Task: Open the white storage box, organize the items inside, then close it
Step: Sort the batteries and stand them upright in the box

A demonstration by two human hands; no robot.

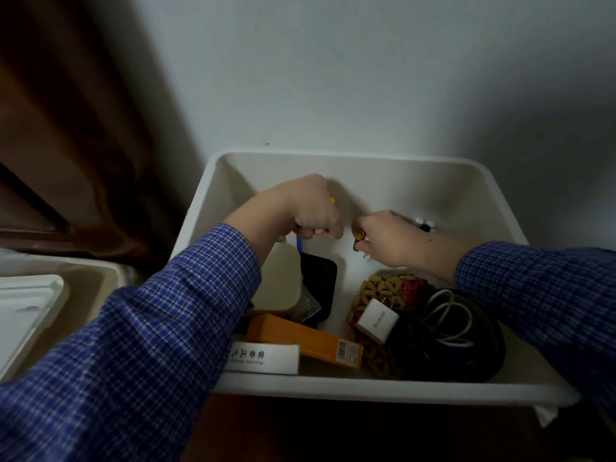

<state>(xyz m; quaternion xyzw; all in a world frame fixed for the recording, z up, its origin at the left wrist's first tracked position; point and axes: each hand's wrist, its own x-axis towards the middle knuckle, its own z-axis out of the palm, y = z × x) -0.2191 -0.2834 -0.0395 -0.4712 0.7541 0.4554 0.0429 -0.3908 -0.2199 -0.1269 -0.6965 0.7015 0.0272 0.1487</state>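
The white storage box (233, 168) was seen open against the wall, its lid (23, 305) laid aside to the left of the sleeve. Both hands were lowered inside it. The left hand (310, 208) was curled into a fist; a sliver of yellow was glimpsed at its far edge, but what was gripped could not be told. The right hand (393, 238) was curled around a small dark item with an amber spot at the thumb, and a black-and-white marker (424, 225) was seen just past its knuckles; whether that was held could not be told.

Below the left fingers a cream case (283, 281) and a black pouch (321, 278) were laid side by side. Nearer still, an orange carton (300, 335) was rested against a white carton (263, 356). Beneath the right fingers a beaded mat (386, 288) was spread, with a white charger plug (376, 320) on it, beside a black round case (466, 345) topped by a coiled white cable (448, 315).
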